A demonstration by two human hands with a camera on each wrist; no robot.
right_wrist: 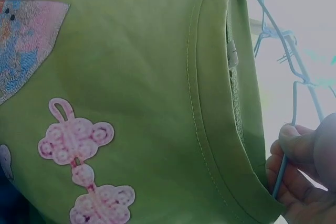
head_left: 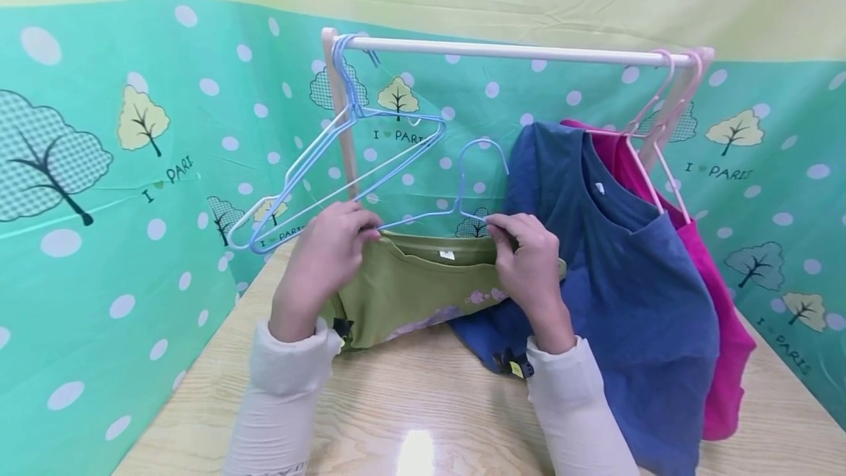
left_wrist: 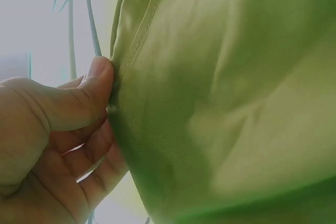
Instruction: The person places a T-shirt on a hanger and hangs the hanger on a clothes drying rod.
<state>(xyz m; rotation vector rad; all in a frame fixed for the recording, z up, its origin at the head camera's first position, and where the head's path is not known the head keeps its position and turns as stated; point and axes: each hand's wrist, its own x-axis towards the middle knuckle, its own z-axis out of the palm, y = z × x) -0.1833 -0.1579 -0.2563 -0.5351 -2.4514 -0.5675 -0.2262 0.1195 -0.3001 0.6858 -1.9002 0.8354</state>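
An olive-green shirt (head_left: 403, 281) with pink flower appliqués (right_wrist: 79, 145) hangs between the hands, its neckline towards a blue wire hanger (head_left: 461, 186). The hanger's hook points up, and its lower parts go out of sight in the shirt. At the neckline's left end, my left hand (head_left: 327, 252) pinches the shirt's edge between thumb and fingers, close to the hanger's arm. My right hand (head_left: 529, 259) pinches the hanger's other arm (right_wrist: 281, 174) by the right end of the neck opening. Thumb and fingers there meet on the wire.
Behind stands a rack with a white rail (head_left: 515, 50). Blue and white hangers (head_left: 297, 160) hang at its left end. On the right, a blue shirt (head_left: 634, 300) and a magenta shirt (head_left: 720, 358) hang on pink hangers (head_left: 651, 105). Below is a wooden table (head_left: 370, 424).
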